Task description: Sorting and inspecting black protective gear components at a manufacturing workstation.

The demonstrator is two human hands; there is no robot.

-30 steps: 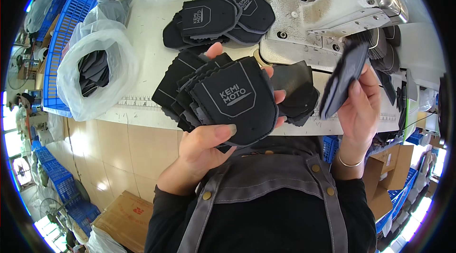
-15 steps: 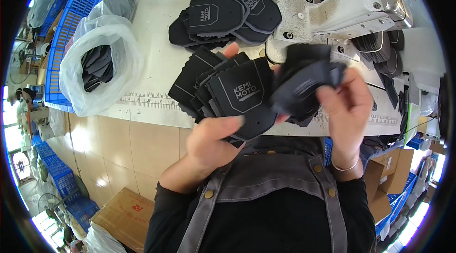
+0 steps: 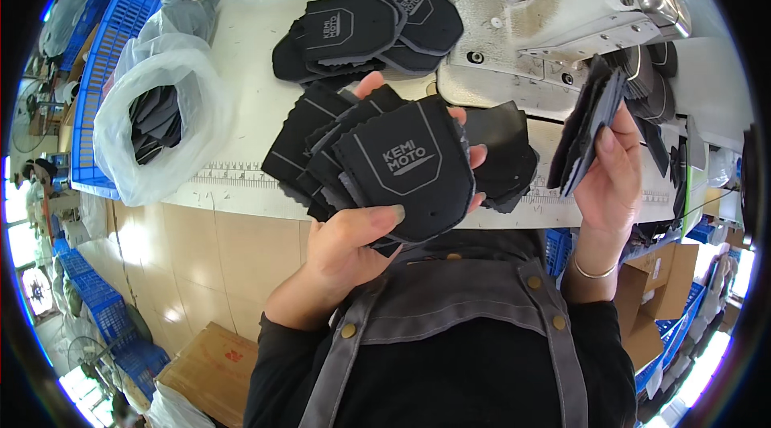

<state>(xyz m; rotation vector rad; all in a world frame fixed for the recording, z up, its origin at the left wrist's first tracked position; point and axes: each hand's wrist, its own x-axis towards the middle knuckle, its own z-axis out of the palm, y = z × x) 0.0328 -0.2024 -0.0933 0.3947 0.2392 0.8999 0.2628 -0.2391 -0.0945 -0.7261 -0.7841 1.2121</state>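
A fanned stack of black fabric pieces lies across my left hand, thumb on top and fingertips showing behind. The top piece is rounded at one end, with pale printing and a thin outline. My right hand pinches a smaller bundle of black pieces, held on edge above the table's right part. Between the hands, more plain black pieces rest on the table near its front edge. Beyond the left hand sits a pile of similar printed pieces.
A white sewing machine stands at the back right of the white table. At the left, a plastic bag holds dark pieces beside a blue crate. A ruler strip runs along the front edge. Cardboard boxes stand below.
My right hand has moved right, away from the left-hand stack, with its bundle turned on edge. The plain pieces on the table are now uncovered. My left hand keeps its hold.
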